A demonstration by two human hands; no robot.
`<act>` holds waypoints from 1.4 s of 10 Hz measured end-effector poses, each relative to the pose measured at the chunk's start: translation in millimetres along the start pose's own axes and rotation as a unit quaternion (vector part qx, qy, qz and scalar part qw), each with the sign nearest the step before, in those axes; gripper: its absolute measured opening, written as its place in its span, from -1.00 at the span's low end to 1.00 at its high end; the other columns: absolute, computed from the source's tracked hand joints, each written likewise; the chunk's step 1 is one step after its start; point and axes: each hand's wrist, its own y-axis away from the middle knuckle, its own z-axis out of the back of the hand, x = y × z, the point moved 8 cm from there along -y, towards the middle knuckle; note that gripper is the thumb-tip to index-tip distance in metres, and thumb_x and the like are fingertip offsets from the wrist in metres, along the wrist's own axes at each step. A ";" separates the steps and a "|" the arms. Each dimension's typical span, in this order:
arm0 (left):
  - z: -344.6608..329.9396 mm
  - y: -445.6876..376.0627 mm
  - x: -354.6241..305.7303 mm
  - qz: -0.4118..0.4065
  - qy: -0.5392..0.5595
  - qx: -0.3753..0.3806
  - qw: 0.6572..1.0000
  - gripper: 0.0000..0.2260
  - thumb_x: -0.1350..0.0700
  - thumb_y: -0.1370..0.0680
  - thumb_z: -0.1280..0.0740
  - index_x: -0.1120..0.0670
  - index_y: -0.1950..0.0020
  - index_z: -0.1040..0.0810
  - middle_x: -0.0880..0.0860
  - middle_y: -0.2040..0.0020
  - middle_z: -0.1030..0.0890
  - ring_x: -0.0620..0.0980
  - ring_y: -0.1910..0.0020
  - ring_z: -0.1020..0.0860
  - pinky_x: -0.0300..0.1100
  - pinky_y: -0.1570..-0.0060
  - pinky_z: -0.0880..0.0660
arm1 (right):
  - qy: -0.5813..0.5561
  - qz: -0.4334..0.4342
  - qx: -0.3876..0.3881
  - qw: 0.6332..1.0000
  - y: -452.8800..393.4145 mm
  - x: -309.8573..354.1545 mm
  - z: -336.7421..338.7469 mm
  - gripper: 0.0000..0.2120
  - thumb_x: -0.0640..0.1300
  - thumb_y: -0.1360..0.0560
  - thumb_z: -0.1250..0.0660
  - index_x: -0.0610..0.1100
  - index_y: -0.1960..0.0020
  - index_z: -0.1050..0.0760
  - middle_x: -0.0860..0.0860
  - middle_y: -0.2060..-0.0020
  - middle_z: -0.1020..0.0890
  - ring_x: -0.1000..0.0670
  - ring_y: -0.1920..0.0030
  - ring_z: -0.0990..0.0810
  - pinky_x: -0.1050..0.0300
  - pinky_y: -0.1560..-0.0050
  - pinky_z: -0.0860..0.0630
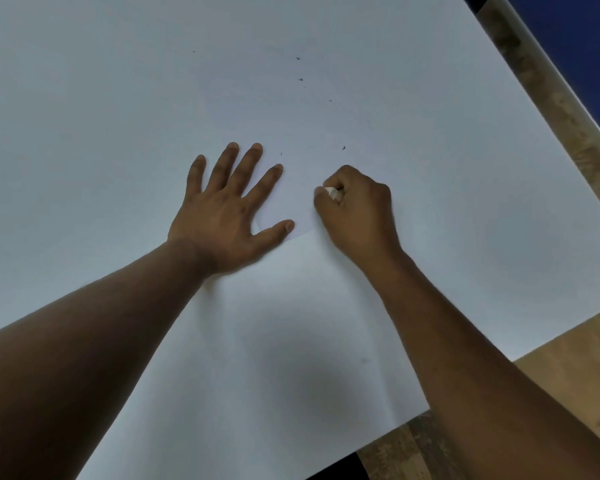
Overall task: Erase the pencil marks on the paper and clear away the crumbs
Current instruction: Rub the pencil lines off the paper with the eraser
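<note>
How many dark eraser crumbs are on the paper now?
About 5 clear crumbs: three up top, one above the right hand, one far left. Fainter specks or hidden ones are possible.

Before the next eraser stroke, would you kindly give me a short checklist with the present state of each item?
1. Left hand flat on the paper, fingers spread: ok.
2. Right hand has a grip on the eraser: ok.
3. Eraser touching the paper: cannot tell, fingers hide it.
4. Pencil marks fully gone: cannot tell, too faint.
5. Crumbs cleared: not ok, dark specks lie beyond the hands.
</note>
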 end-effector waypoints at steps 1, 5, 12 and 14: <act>0.8 0.4 0.2 0.000 0.003 -0.005 1.000 -0.23 -0.50 -0.54 0.20 -0.17 -0.68 0.10 -0.02 -0.70 0.17 0.06 -0.66 0.22 0.25 -0.58 0.20 | 0.042 -0.005 -0.028 0.999 -5.3 -10.7 14.1 -0.87 -0.11 -0.49 -0.32 -0.16 0.16 -0.53 0.02 0.32 -0.62 0.00 0.29 -0.56 0.18 0.25 -0.40; 2.1 1.2 -0.3 0.004 0.003 -0.011 1.000 -0.23 -0.51 -0.54 0.19 -0.17 -0.68 0.08 -0.03 -0.70 0.16 0.06 -0.66 0.22 0.24 -0.59 0.19 | 0.012 -0.102 -0.072 0.992 -17.7 -51.2 55.6 -0.88 -0.12 -0.47 -0.36 -0.17 0.17 -0.58 0.06 0.28 -0.62 0.02 0.20 -0.59 0.10 0.08 -0.52; 2.9 0.9 0.2 0.000 0.011 -0.014 1.000 -0.22 -0.51 -0.53 0.18 -0.16 -0.69 0.03 -0.01 -0.70 0.11 0.09 -0.67 0.17 0.26 -0.58 0.18 | 0.141 -0.011 -0.051 0.989 -29.2 -51.0 64.9 -0.87 -0.09 -0.50 -0.28 -0.15 0.13 -0.50 -0.02 0.30 -0.61 -0.13 0.24 -0.59 0.07 0.19 -0.50; 1.3 0.6 0.5 0.000 0.006 -0.014 1.000 -0.21 -0.52 -0.54 0.17 -0.17 -0.69 0.05 -0.01 -0.70 0.12 0.08 -0.67 0.18 0.25 -0.59 0.18 | 0.049 0.068 -0.037 0.996 -12.5 -3.3 27.9 -0.87 -0.11 -0.50 -0.34 -0.13 0.01 -0.60 -0.04 0.27 -0.66 -0.08 0.23 -0.61 0.11 0.14 -0.48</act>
